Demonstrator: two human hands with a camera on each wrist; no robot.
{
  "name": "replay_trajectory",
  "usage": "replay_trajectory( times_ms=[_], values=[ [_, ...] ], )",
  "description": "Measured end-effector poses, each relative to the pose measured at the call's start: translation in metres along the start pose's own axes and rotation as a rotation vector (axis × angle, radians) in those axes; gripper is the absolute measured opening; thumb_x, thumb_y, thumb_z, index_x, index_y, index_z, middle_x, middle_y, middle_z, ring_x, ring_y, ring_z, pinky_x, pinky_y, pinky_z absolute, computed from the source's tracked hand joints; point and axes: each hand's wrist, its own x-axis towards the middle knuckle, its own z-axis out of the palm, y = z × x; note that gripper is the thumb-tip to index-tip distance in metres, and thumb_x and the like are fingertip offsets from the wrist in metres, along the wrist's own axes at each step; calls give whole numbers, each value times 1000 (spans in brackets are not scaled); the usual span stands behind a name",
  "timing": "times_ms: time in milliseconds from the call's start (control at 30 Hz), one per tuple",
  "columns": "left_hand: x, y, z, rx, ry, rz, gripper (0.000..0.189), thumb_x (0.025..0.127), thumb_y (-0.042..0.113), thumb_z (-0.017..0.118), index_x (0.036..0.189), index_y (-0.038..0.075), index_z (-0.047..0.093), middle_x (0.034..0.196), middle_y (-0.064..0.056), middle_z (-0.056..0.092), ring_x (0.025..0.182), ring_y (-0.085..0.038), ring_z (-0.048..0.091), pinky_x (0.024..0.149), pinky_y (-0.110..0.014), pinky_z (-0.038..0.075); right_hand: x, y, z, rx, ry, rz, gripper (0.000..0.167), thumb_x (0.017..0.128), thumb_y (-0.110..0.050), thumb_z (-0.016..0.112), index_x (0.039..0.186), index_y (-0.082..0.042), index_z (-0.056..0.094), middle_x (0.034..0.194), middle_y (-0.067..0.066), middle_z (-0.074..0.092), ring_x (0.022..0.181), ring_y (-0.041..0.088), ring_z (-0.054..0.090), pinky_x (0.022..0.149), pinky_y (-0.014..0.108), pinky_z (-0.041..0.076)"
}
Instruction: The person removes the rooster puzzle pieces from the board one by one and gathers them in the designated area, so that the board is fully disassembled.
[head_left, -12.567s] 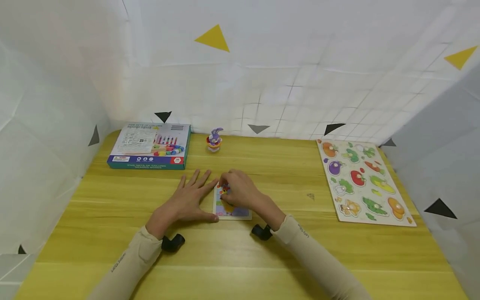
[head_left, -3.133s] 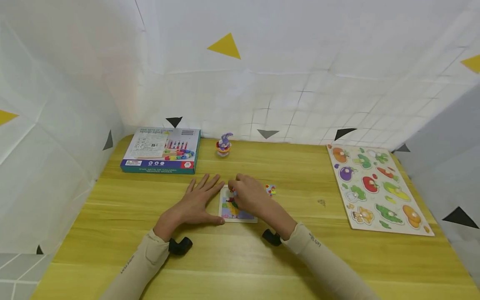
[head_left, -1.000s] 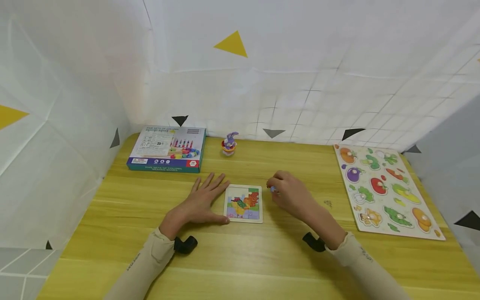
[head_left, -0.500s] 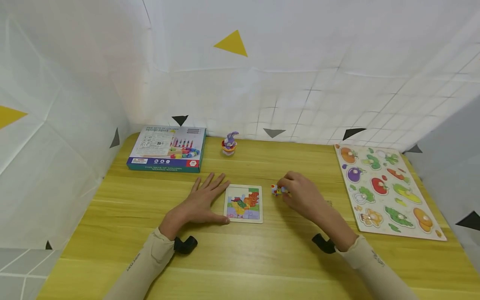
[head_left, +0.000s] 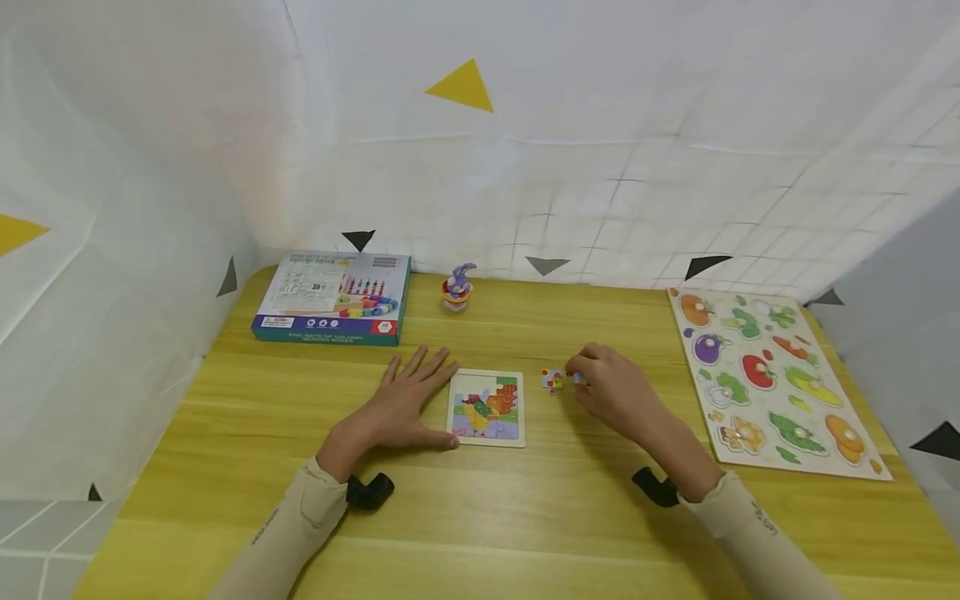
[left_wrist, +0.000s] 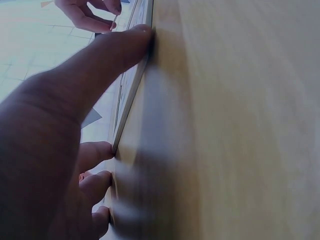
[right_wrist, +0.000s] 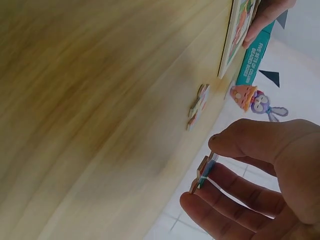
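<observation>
A small square jigsaw puzzle (head_left: 510, 431) lies on the table, its lower part and right side filled with a bird picture and its upper left pale and bare. Fingers spread, my left hand (head_left: 393, 406) rests on the table with thumb and index finger touching the puzzle's left edge. Right of it, my right hand (head_left: 617, 392) pinches a puzzle piece (right_wrist: 204, 172) between thumb and fingers, clear of the tabletop in the right wrist view. One loose puzzle piece (head_left: 552, 381) lies on the table between puzzle and right hand.
A boxed bead set (head_left: 330, 298) lies at the back left, with a purple rabbit figurine (head_left: 457, 287) beside it. On the right is a vegetable peg board (head_left: 772, 383). White sheeting (head_left: 585, 150) stands behind the table.
My right hand has left the puzzle and moved right, now with a piece in its grip, uncovering the loose one. My left hand stays by the puzzle's edge.
</observation>
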Motion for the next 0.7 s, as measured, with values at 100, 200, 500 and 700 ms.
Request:
replay_trajectory(
  times_ms=[100, 200, 500, 700],
  values=[
    [0, 1, -1, 0, -4, 4, 110, 77, 69, 73, 161, 16, 23, 167, -7, 8, 152, -35, -3, 117, -62, -4, 0, 4, 1, -6, 2, 8, 20, 78, 4, 76, 97, -2, 75, 94, 10, 65, 83, 26, 62, 69, 41, 55],
    [1, 0, -1, 4, -7, 7, 110, 78, 69, 72, 161, 17, 23, 167, -7, 7, 152, -35, -3, 117, -62, -4, -1, 6, 3, -4, 2, 13, 19, 78, 5, 75, 96, -2, 75, 94, 10, 65, 82, 26, 62, 69, 41, 55],
    [0, -2, 1, 13, -13, -7, 112, 77, 72, 70, 162, 18, 20, 168, -5, 5, 152, -34, -4, 117, -61, -5, -1, 10, 7, 5, -12, 20, 20, 77, 5, 77, 95, -2, 76, 92, 10, 65, 81, 26, 62, 68, 40, 55],
    [1, -2, 1, 10, -6, -2, 111, 77, 72, 70, 161, 18, 21, 168, -5, 6, 152, -33, -4, 117, -60, -5, 0, 11, 10, 1, -29, 19, 18, 77, 5, 78, 93, -3, 76, 90, 10, 65, 80, 25, 62, 68, 40, 55]
  ],
)
